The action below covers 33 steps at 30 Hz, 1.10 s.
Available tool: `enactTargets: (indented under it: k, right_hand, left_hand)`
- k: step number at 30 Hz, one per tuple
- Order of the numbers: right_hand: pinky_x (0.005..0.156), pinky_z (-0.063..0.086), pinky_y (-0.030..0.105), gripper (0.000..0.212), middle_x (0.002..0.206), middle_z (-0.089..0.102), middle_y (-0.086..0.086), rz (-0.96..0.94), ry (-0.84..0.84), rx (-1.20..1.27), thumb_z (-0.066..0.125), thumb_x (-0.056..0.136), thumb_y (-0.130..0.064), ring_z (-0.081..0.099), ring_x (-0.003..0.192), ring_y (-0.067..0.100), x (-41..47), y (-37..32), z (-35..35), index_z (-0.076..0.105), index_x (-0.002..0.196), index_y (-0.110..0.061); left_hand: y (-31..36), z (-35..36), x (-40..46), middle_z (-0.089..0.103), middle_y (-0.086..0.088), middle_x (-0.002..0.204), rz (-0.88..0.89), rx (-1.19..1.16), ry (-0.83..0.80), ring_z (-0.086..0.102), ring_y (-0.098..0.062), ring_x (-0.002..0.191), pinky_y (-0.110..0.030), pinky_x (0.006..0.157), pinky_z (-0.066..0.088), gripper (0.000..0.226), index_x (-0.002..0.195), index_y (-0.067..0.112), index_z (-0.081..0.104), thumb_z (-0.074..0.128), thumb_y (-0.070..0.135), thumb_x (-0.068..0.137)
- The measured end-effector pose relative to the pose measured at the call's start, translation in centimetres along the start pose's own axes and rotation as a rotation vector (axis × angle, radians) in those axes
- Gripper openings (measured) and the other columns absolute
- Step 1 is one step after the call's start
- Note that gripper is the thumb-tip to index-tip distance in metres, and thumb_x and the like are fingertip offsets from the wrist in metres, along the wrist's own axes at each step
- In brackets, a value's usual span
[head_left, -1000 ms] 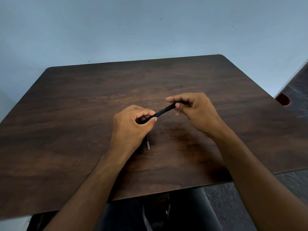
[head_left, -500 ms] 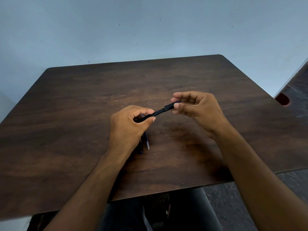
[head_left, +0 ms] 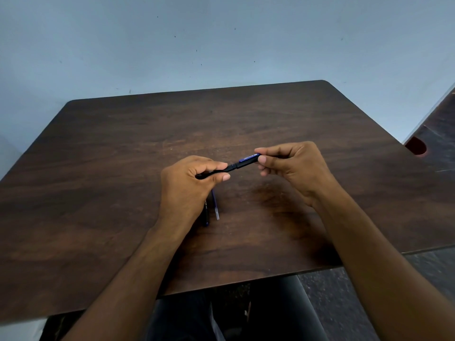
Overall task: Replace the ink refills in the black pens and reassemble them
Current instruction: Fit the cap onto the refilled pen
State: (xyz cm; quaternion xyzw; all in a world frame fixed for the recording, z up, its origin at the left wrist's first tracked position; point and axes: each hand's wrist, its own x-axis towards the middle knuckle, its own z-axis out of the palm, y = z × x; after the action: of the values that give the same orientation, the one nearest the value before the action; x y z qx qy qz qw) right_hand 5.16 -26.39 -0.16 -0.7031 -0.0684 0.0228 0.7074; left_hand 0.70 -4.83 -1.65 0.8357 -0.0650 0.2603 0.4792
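Observation:
I hold a black pen (head_left: 234,166) with a blue clip above the middle of the dark wooden table (head_left: 123,148). My left hand (head_left: 189,185) pinches the barrel end between thumb and forefinger. My right hand (head_left: 293,168) pinches the cap end, where the blue clip with white lettering faces up. A step shows where cap and barrel meet. On the table under my left hand lie another black pen (head_left: 205,215) and a clear refill (head_left: 216,207) with blue ink, both partly hidden by the hand.
A pale blue wall stands behind the table. A second dark desk (head_left: 438,134) with a red cut-out sits at the right edge. My legs and a dark floor show below the near table edge.
My right hand has shifted slightly right along the pen and turned it, so the blue clip now faces up. My left hand has stayed in place.

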Motion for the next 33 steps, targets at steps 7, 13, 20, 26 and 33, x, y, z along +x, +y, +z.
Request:
enactTargets:
  k: [7,13,20,26,33]
  right_hand:
    - [0.067,0.06,0.025,0.019,0.078,0.075,0.017,-0.023,0.032,-0.033,0.073,0.086,0.006,0.07,0.065,0.018,0.0,0.2,0.2,0.076,0.104,0.002]
    - [0.068,0.06,0.024,0.017,0.074,0.075,0.014,-0.051,0.076,-0.057,0.074,0.086,0.005,0.07,0.062,0.018,-0.1,0.4,0.8,0.077,0.102,-0.003]
    - [0.073,0.06,0.027,0.016,0.078,0.076,0.018,-0.043,0.089,-0.067,0.074,0.086,0.005,0.071,0.064,0.021,-0.2,0.8,1.1,0.077,0.1,-0.002]
    - [0.071,0.062,0.025,0.016,0.088,0.077,0.025,-0.027,0.059,-0.058,0.074,0.086,0.005,0.073,0.068,0.023,-0.2,-0.1,1.0,0.077,0.102,0.002]
    - [0.064,0.062,0.029,0.017,0.077,0.076,0.018,0.231,0.1,0.46,0.074,0.086,0.001,0.072,0.065,0.023,-0.7,-0.4,2.8,0.07,0.1,0.009]
  left_hand:
    - [0.5,0.0,0.0,0.073,0.016,0.09,-0.019,0.02,-0.025,0.069,0.002,0.089,-0.008,0.08,0.049,0.029,0.099,0.019,0.08,0.088,0.02,0.071]
    - [0.7,0.2,0.0,0.073,0.012,0.088,0.017,0.028,-0.001,0.069,-0.002,0.087,-0.008,0.078,0.049,0.027,0.097,0.017,0.08,0.088,0.015,0.071]
    - [0.6,0.2,0.1,0.072,0.013,0.089,0.003,0.018,-0.031,0.069,-0.002,0.087,-0.009,0.078,0.049,0.027,0.098,0.018,0.08,0.086,0.014,0.073]
    - [0.5,0.1,-0.1,0.073,0.015,0.09,0.028,0.015,-0.006,0.069,-0.001,0.087,-0.009,0.078,0.049,0.026,0.098,0.02,0.08,0.086,0.017,0.073]
    - [0.6,0.4,-0.3,0.073,0.018,0.095,0.017,-0.024,0.067,0.07,0.001,0.091,-0.008,0.08,0.049,0.025,0.101,0.024,0.078,0.086,0.02,0.077]
